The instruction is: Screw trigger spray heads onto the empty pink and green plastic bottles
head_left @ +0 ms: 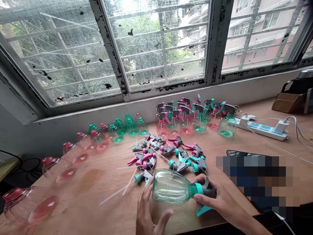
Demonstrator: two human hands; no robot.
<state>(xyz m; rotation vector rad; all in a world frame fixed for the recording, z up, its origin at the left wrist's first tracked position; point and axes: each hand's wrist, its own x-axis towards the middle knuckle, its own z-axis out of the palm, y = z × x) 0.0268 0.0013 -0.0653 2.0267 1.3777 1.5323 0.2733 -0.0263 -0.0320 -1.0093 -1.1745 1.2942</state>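
Note:
A clear green spray bottle [171, 186] lies on its side in the air near the table's front edge, its base toward the left. My right hand [215, 195] is closed round its grey and turquoise trigger head [199, 189], thumb on the turquoise collar. At the base end is my left hand [149, 209], fingers upright beside the bottle and thumb spread away; whether the fingertips touch it I cannot tell. Just beyond lie several loose trigger heads [179, 163] in pink, turquoise and grey, some with thin clear tubes [117, 193].
Open-necked pink bottles [44, 209] and green bottles [132, 125] line the left and back. Several bottles with trigger heads [187, 119] stand by the window. A power strip [264, 129] with cables and a brown box [288, 101] are to the right, with a dark tablet-like device [241, 153] nearer.

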